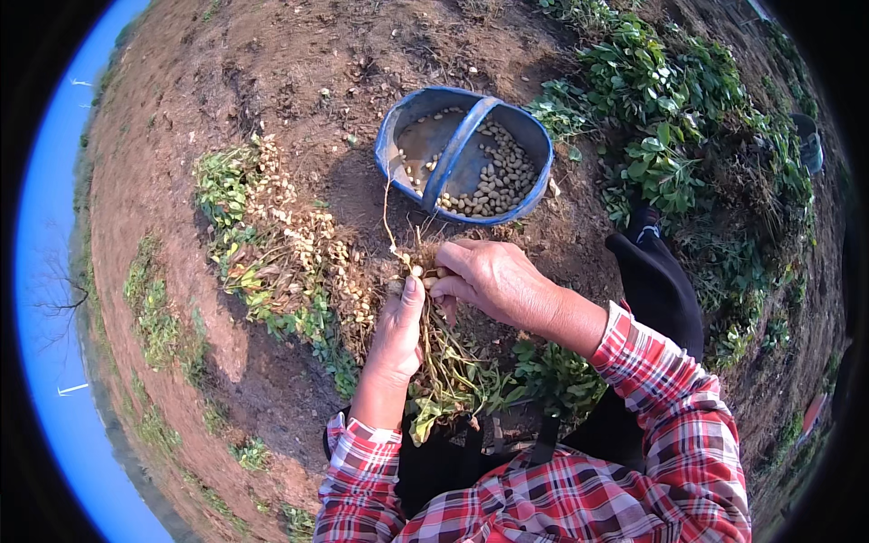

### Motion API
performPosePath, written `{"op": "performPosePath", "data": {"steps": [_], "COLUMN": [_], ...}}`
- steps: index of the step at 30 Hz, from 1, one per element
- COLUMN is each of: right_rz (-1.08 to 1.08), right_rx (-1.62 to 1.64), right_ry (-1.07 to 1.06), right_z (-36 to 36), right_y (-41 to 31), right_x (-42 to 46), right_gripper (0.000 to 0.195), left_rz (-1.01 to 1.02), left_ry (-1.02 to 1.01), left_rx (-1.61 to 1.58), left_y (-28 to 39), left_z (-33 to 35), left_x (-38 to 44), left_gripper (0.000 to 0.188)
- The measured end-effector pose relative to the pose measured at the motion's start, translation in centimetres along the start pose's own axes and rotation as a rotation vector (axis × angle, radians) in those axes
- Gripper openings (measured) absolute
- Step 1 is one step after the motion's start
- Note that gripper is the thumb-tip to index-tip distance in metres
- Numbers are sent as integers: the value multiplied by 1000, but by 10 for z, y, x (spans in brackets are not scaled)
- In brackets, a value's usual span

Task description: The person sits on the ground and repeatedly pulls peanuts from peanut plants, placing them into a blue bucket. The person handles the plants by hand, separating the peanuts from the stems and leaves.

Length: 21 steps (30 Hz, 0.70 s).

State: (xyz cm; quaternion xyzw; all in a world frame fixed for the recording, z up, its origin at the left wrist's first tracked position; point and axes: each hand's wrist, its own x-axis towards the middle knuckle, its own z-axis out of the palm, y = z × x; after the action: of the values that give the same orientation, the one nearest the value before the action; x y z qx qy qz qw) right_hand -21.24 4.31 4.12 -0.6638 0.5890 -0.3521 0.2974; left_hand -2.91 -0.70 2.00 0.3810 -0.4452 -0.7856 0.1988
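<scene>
My left hand (399, 332) grips an uprooted peanut plant (445, 370) near its roots, thumb pressed upward. Its stems and yellowing leaves hang down toward my lap. With thumb and bent fingers, my right hand (492, 282) pinches peanut pods (432, 277) at the root end, right beside the left thumb. One thin root sticks up from the bunch, its tip overlapping the basket's near rim in the view. Just beyond my hands stands a blue basket (389, 173) with an arched handle (460, 151). Loose peanuts (502, 173) lie inside, mostly along its right side.
A row of pulled peanut plants (299, 251), pods exposed, lies on the soil at left. Leafy green plants (665, 115) are heaped at right, close to my shoe (648, 224). Behind them is a bucket (808, 144). More leaves (557, 373) lie by my legs.
</scene>
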Motion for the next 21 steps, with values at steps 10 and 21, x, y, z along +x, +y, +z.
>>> {"op": "performPosePath", "data": {"steps": [10,21], "right_rz": [-85,-83], "right_rx": [-140,-110], "right_ry": [-84,132], "right_z": [-37,5], "right_y": [-13,4], "right_x": [-8,1], "right_gripper": [12,28], "left_rz": [-40,-21], "left_ry": [201,162], "left_rx": [-341,-124], "left_y": [3,-12], "left_z": [-15,5], "left_x": [11,12], "left_gripper": [50,61]}}
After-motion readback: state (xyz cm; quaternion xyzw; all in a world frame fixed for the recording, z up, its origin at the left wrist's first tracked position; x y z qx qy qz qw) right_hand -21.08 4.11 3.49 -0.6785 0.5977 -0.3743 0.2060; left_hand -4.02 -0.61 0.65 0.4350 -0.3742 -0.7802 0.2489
